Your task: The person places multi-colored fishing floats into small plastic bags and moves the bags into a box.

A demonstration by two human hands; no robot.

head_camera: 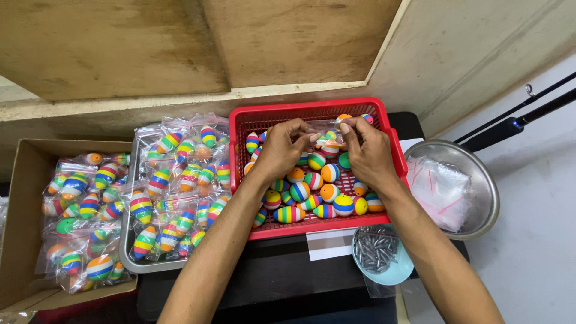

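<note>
My left hand [285, 147] and my right hand [366, 150] are held together over the red plastic basket [240, 129]. Both pinch a small clear plastic bag [327, 133] between the fingertips; a striped float shows inside it. Under the hands lie several loose striped floats [312, 195] in bright colours, some egg-shaped, some round, on the basket's floor.
A metal tray [129, 261] to the left is piled with bagged floats [180, 180]. Further left a cardboard box [24, 198] holds more bagged floats. A steel bowl [486, 204] with clear bags stands right, with a light-blue dish [396, 273] of small grey metal weights in front. Fishing rods [516, 123] lean at right.
</note>
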